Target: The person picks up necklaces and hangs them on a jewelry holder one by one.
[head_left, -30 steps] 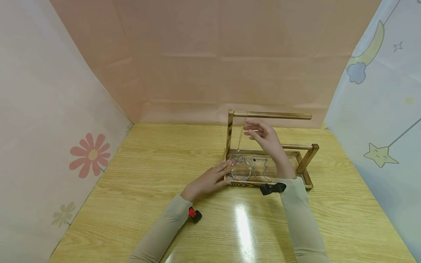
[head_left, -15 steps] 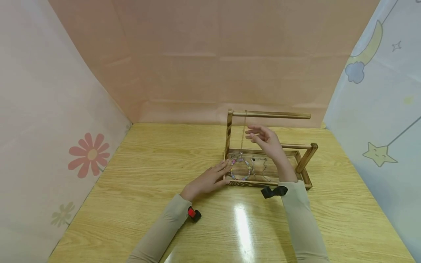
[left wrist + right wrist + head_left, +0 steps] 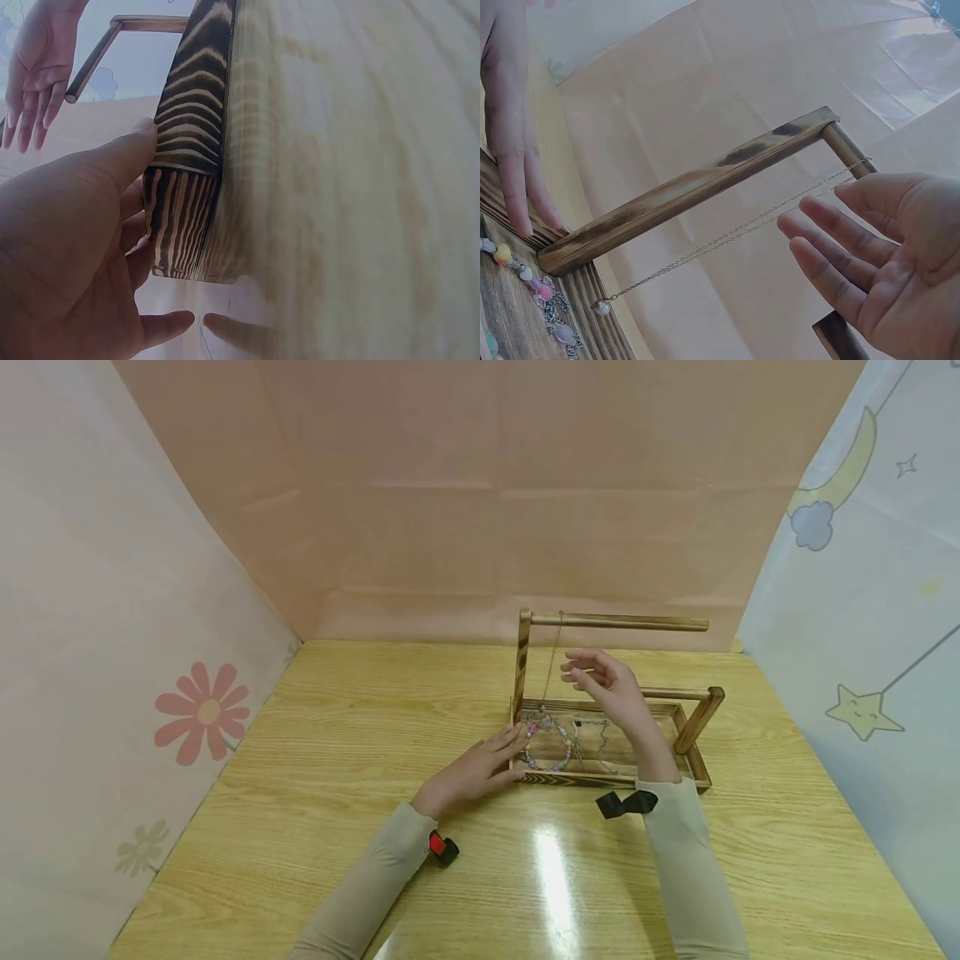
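A wooden jewelry stand (image 3: 618, 781) has a shallow tray and two raised bars. From its upper bar (image 3: 622, 622) hangs a thin chain necklace (image 3: 552, 656), a small round pendant (image 3: 603, 307) at its lower end. My right hand (image 3: 609, 683) hovers just right of the chain, fingers relaxed and holding nothing. My left hand (image 3: 480, 768) rests against the tray's left end with fairly straight fingers; in the left wrist view its thumb touches the front wall (image 3: 184, 142). A colorful beaded bracelet (image 3: 567, 760) lies in the tray beside those fingers.
Thinner chain bracelets (image 3: 602, 747) lie in the tray right of the beaded one. The lower bar (image 3: 678, 694) stands on a right-hand post, partly behind my right forearm. The wood-grain table (image 3: 375, 727) meets a peach backdrop (image 3: 420, 543) and printed side panels.
My right hand has lowered slightly, a little away from the upper bar. The hanging necklace has swung, its pendant shifting right and then back left. My left hand stays in place.
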Tool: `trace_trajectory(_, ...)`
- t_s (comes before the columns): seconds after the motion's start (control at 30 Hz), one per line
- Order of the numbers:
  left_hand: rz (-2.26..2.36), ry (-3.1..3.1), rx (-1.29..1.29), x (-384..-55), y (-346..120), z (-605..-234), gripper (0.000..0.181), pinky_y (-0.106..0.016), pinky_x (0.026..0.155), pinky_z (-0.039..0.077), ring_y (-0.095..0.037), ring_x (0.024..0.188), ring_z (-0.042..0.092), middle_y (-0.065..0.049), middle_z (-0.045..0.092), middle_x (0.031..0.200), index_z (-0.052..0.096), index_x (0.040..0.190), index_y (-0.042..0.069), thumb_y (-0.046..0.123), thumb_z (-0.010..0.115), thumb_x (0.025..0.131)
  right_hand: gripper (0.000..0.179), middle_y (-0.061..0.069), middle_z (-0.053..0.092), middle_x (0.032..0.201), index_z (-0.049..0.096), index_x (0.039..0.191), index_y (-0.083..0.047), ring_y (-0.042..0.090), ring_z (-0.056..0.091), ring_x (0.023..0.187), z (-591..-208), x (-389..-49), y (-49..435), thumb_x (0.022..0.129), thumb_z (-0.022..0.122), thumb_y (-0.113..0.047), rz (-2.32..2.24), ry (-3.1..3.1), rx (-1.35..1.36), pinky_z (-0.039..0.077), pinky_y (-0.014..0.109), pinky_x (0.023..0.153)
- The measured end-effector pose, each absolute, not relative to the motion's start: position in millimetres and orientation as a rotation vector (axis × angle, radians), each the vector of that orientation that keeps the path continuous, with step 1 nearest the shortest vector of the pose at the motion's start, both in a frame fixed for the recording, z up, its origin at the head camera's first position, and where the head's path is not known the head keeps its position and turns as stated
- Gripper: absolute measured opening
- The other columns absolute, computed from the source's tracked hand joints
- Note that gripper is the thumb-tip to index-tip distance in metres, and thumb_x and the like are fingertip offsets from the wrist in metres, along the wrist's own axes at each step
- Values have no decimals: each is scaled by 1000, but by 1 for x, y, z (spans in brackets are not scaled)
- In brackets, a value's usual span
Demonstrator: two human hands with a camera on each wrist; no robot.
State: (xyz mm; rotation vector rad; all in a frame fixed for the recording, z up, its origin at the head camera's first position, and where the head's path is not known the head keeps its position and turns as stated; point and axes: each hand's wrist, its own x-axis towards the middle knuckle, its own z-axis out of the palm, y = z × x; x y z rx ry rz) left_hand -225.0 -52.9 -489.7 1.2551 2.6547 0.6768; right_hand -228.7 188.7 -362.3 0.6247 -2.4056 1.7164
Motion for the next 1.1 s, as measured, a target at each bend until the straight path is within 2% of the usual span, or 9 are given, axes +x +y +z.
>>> trace_trajectory(0.13,681,2651,1258,-225,-53,-490,61,-50,103,17,-21,135,2,-1,0,148,-1,140,29,44,34,92,30,19,55,110,49,120,-4,32,56,97,-367,-230,191,91,46,-13,1749,-2385,647,45,41,84)
trace_trajectory(0.37,684,2651,1254,-226,-53,-491,60,-50,104,17,-19,135,0,-1,-1,148,-1,140,30,44,34,92,30,12,57,109,51,119,-12,22,58,96,-380,-237,196,90,49,-21,1738,-2378,653,47,33,81)
trace_trajectory(0.57,709,2640,1236,-225,-53,-490,62,-51,103,17,-19,135,2,-1,-1,148,1,141,27,46,34,92,30,6,57,108,52,118,-17,18,58,96,-385,-236,196,89,50,-26,1743,-2410,616,46,38,82)
trace_trajectory(0.8,705,2636,1240,-224,-53,-491,62,-53,102,17,-22,135,3,-2,-1,148,2,141,24,44,34,92,29,7,57,109,52,118,-18,19,58,97,-387,-233,196,90,48,-26,1714,-2460,611,48,30,80)
trace_trajectory(1.0,679,2652,1266,-225,-53,-491,61,-51,103,18,-21,135,2,-3,-1,148,6,142,21,44,34,92,30,10,57,109,53,117,-17,17,57,97,-388,-232,198,90,48,-28,1712,-2494,618,46,43,82)
trace_trajectory(1.1,677,2656,1270,-225,-53,-492,61,-51,103,18,-21,135,1,-2,-1,148,7,142,20,44,34,92,31,8,58,108,52,118,-16,18,57,98,-388,-232,201,90,48,-28,1706,-2508,627,46,40,83)
